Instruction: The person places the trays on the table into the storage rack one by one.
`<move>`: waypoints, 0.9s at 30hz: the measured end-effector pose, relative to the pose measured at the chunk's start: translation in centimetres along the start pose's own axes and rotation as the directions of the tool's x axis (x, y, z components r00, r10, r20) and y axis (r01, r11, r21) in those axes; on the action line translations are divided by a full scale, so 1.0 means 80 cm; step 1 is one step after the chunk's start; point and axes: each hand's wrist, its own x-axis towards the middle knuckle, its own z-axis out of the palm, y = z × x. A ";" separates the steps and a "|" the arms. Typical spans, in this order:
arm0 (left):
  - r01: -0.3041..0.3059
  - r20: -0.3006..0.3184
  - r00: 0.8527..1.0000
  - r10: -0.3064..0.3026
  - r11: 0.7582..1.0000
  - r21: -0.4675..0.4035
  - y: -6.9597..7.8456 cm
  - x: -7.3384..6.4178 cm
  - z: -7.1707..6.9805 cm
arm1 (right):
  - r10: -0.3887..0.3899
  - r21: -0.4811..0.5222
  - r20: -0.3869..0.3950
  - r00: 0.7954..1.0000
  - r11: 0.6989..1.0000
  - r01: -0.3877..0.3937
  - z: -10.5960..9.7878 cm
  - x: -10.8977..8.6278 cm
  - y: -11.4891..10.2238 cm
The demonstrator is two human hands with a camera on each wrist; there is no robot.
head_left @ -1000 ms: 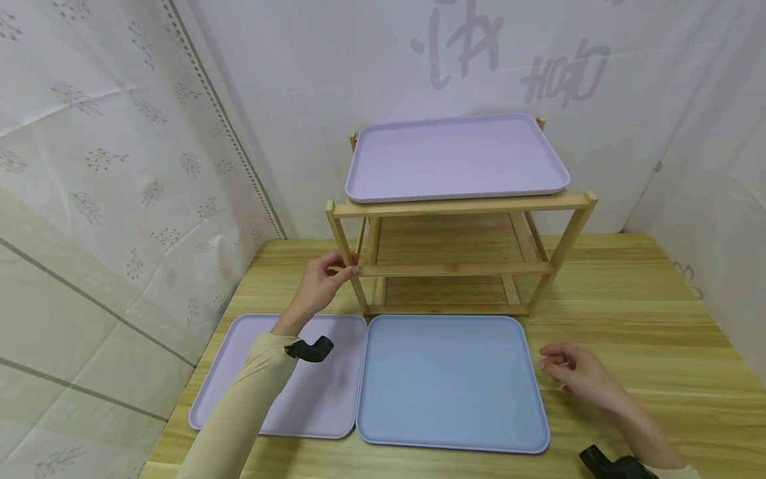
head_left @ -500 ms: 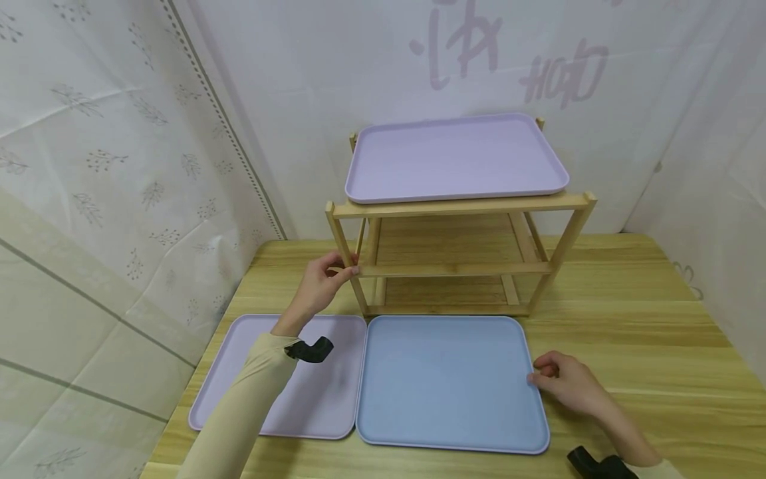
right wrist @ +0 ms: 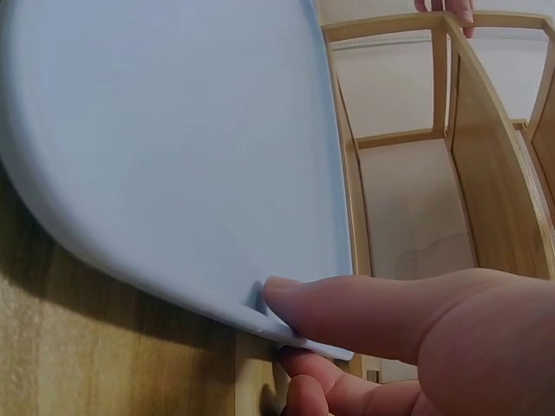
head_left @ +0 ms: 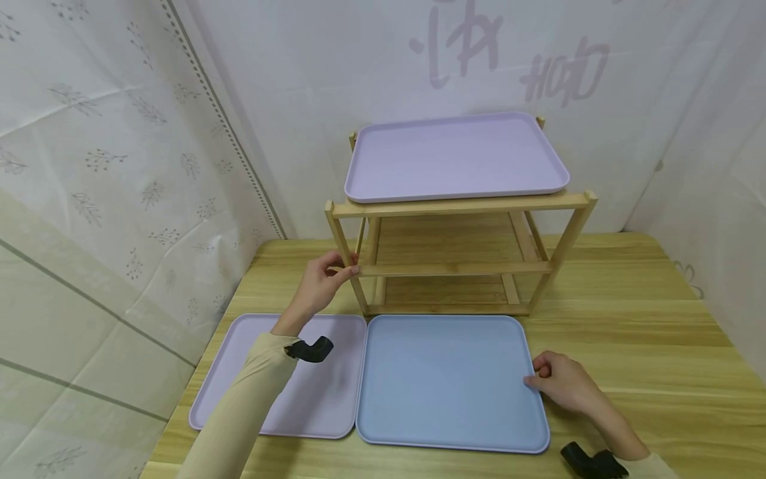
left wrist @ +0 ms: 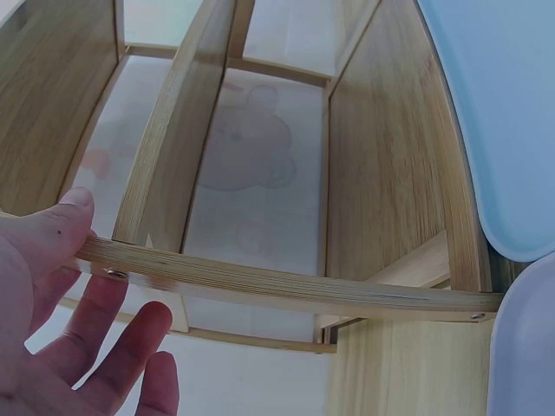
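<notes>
My left hand (head_left: 320, 283) grips the left front post of a wooden shelf rack (head_left: 451, 269) at its middle bar. In the left wrist view, the thumb lies on one side of that post and the fingers on the other. On the right, my right hand (head_left: 565, 382) pinches the right rim of a blue tray (head_left: 449, 382), which lies in front of the rack. The right wrist view has the thumb over the rim and curled fingers (right wrist: 316, 373) beneath it, partly hidden. A lilac tray (head_left: 323, 392) lies against the blue tray's left side, under my left forearm.
Across the rack's top rests another lilac tray (head_left: 455, 159), set slightly askew. Bare wooden table (head_left: 646, 326) extends to the right of the rack. Patterned white curtains (head_left: 149, 133) hang close on the left and behind.
My right hand has moved left from beside the blue tray and taken hold of its right rim. The left hand stays on the rack post, and the trays look unmoved.
</notes>
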 end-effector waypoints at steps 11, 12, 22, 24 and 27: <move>0.015 0.018 1.000 -0.015 1.000 -0.005 0.048 -0.016 -0.005 | 0.001 -0.012 0.022 1.000 1.000 -0.001 0.001 0.003 -0.001; 0.016 0.018 1.000 -0.015 1.000 -0.004 0.048 -0.017 -0.004 | 0.002 -0.011 0.025 1.000 1.000 -0.002 0.001 0.003 -0.002; 0.017 0.021 1.000 -0.017 1.000 -0.001 0.048 -0.017 -0.005 | 0.026 0.012 0.047 0.999 1.000 -0.027 -0.004 0.001 -0.006; 0.017 0.018 1.000 -0.017 1.000 0.000 0.048 -0.017 -0.005 | 0.022 0.038 0.050 0.998 0.999 -0.024 -0.005 0.000 -0.007; 0.015 0.016 1.000 -0.016 1.000 0.005 0.048 -0.017 -0.004 | 0.024 0.095 0.056 0.998 0.995 -0.029 -0.006 -0.001 -0.006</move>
